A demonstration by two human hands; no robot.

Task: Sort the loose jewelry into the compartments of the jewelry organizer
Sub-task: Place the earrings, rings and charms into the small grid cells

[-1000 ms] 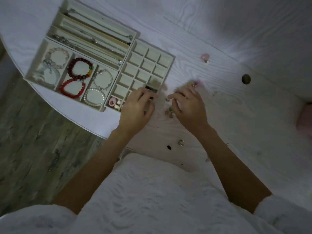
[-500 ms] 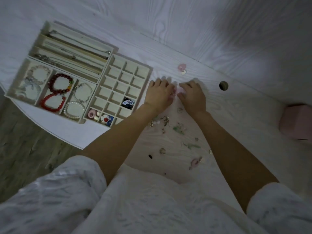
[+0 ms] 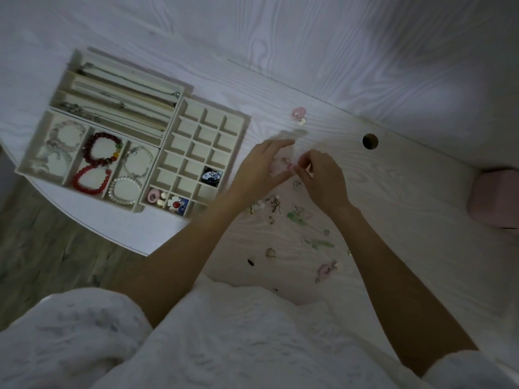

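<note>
The cream grid organizer point(image 3: 179, 127) lies left of my hands; a black-and-white piece point(image 3: 212, 175), a pink piece point(image 3: 154, 195) and a flower piece point(image 3: 177, 204) sit in its near cells. My right hand point(image 3: 323, 178) pinches a small pink earring point(image 3: 290, 165) with curled fingertips, just above the table. My left hand point(image 3: 258, 167) hovers beside it with fingers straight and spread, its thumb reaching toward the earring. Loose earrings point(image 3: 273, 204), green pieces point(image 3: 297, 216), a ring point(image 3: 271, 252) and a pink hoop point(image 3: 325, 269) lie between my forearms. A pink heart earring point(image 3: 299, 113) lies farther back.
A bracelet tray point(image 3: 31, 167) and a necklace tray point(image 3: 67, 80) stand left of the grid organizer. A round cable hole point(image 3: 370, 141) is in the white table, and a pink box point(image 3: 494, 197) is at the right edge. The table's curved edge runs along the lower left.
My left hand has left the organizer and joined the right hand farther back on the table. Its fingers have since lifted and spread, and my right fingertips have closed on the pink earring.
</note>
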